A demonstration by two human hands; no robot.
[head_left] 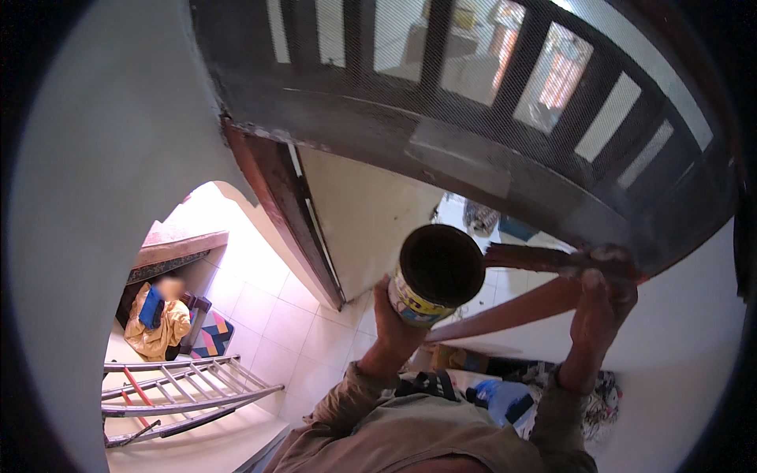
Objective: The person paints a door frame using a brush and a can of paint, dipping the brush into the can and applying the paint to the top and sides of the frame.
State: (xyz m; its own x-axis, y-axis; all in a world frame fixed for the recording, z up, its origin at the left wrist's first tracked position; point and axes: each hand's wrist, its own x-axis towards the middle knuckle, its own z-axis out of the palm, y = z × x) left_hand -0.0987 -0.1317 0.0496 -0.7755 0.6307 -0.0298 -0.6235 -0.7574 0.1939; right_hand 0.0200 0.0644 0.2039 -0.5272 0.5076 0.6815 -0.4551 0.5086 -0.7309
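In front of my chest, a paint can (424,309) with a yellow, white and blue label is gripped from its left side by my left hand (397,325). The can's open top faces me and its inside looks very dark. My right hand (603,296) is closed around the handle of a paintbrush (527,258). The brush's dark bristles point left, close to the can's rim. Above both hands runs a dark brown slatted panel (465,158) with mesh over its openings.
A metal ladder (185,400) stands at the lower left. Beyond it a person (162,325) in yellow clothing is near a patterned mat (213,335). A reddish-brown door frame (280,197) rises left of the can. Below me lie a clear blue plastic container (505,400) and a cardboard box (460,359).
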